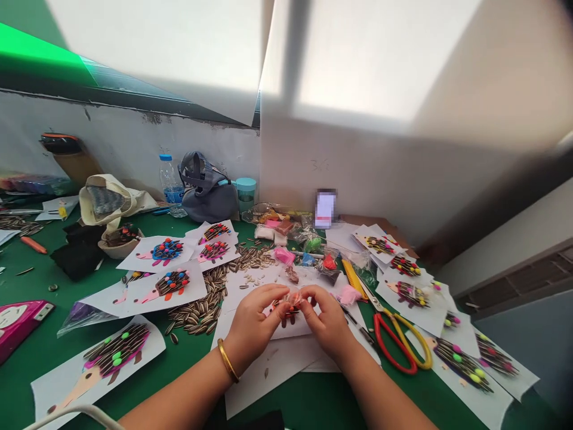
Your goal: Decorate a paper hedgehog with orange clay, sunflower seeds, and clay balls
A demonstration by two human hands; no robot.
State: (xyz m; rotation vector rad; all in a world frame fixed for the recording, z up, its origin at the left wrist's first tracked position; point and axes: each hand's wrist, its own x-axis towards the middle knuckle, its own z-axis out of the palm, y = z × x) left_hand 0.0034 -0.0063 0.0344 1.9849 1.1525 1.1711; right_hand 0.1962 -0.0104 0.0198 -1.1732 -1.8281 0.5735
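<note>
Above white paper [250, 382] at the middle of the table, my left hand [256, 315] and my right hand [330, 325] meet fingertip to fingertip. Between them they pinch a small clear plastic packet [294, 298] with something orange-red inside, probably soft clay. Both hands are closed on it, thumbs toward me. Just under the fingers, a partly hidden seed hedgehog picture [290, 318] lies on the paper. Striped sunflower seeds [197, 313] are heaped left of my left hand. Scissors [400, 340] with red and yellow handles lie right of my right hand.
Finished-looking hedgehog pictures lie left [120, 352] and right [465, 367]. Behind my hands are a pink clay packet [284, 256], a yellow cutter [351, 279] and a phone [325, 209]. A grey bag [208, 197] and water bottle [168, 182] stand by the wall.
</note>
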